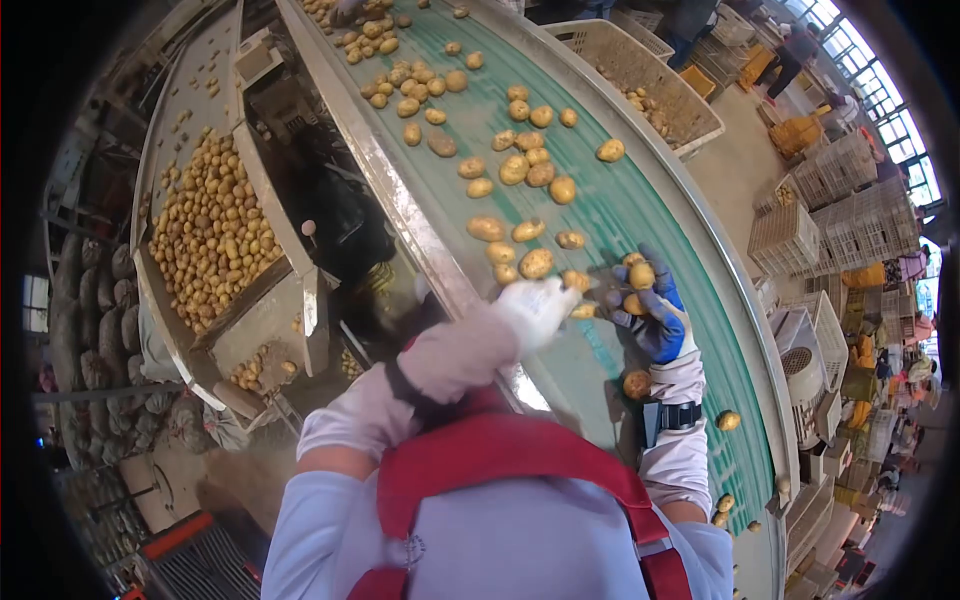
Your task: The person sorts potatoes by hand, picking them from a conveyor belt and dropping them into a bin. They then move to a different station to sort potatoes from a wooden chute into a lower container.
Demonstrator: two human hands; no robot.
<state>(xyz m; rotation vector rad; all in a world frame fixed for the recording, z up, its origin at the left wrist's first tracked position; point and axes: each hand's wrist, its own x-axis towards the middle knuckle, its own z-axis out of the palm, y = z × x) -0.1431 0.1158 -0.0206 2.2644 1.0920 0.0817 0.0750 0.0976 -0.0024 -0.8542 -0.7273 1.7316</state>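
My left hand (540,310), in a white glove, reaches over the conveyor belt (600,220) with its fingers closed at a potato (576,281); the hand is a little blurred. To its right, my right hand (660,318) wears a blue-and-white glove and is turned partly palm up. Its fingers curl around a potato (641,276), and a second potato (633,304) sits lower in the same grip. A darker potato (636,384) lies on the belt beside my right wrist. Just ahead of my left hand are several loose potatoes (536,263).
A metal rail (400,200) borders the belt on the left, beyond which a chute (290,290) holds a heap of potatoes (215,230). A large plastic bin (690,115) stands past the right rail. Another person's hand (346,12) is at the belt's far end. Stacked crates (850,210) line the right.
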